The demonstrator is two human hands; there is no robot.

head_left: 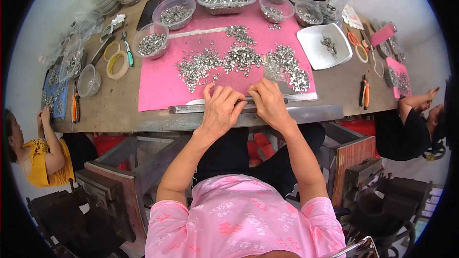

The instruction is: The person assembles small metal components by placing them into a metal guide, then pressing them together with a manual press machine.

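Note:
My left hand (221,109) and my right hand (269,103) are close together at the table's near edge. Both rest over a long narrow metal bar (189,109) with markings along it. The fingers of each hand are pinched, and a small dark piece shows between the two hands; what exactly they grip is too small to make out. Just beyond, small shiny metal pieces (243,59) lie in heaps on a pink ribbed mat (158,83). More pieces spread over a grey patch at the mat's right.
Clear tubs (164,49) of metal pieces line the mat's far side, with a white tray (313,59) at right. Tape rolls (117,65) lie left; orange-handled pliers (364,93) lie right. A person in yellow (48,160) sits left, another in black (404,134) right.

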